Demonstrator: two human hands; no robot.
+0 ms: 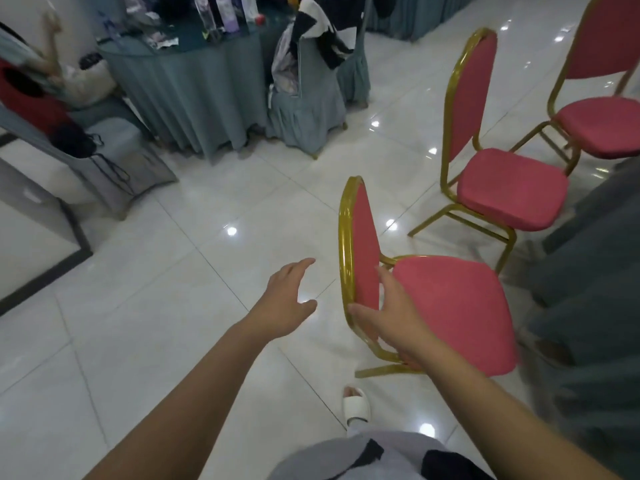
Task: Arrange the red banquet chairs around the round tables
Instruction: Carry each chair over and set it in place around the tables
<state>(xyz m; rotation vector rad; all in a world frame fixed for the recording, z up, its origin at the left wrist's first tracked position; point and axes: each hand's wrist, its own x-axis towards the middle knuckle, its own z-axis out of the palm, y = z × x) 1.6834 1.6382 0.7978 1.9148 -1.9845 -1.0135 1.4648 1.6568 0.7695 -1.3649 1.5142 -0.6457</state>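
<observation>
The right hand's [391, 317] fingers lie straight against the back pad of the nearest red banquet chair [453, 306], thumb at its gold frame, not clasped. The left hand [291, 299] hovers just left of that chair, fingers spread, touching nothing. A second red chair [509, 192] and a third red chair [602, 123] stand beyond it, and a grey-green draped table [588, 271] is at its right.

Three banquet chairs, red padded seats and oval backs on gold metal frames, in a loose row down the right side. Nearest chair [450, 306]: back seen almost edge-on, seat turned toward grey-green draped table [588, 258] at right edge, just beside its cloth; cloth blurred, table shape unclear. Middle chair [509, 188]: same facing, seat corner near that cloth. Far chair [602, 123]: partly cut by the picture's edge. Round table in grey-green skirted cloth [194, 84] upper left, well apart from all three
</observation>
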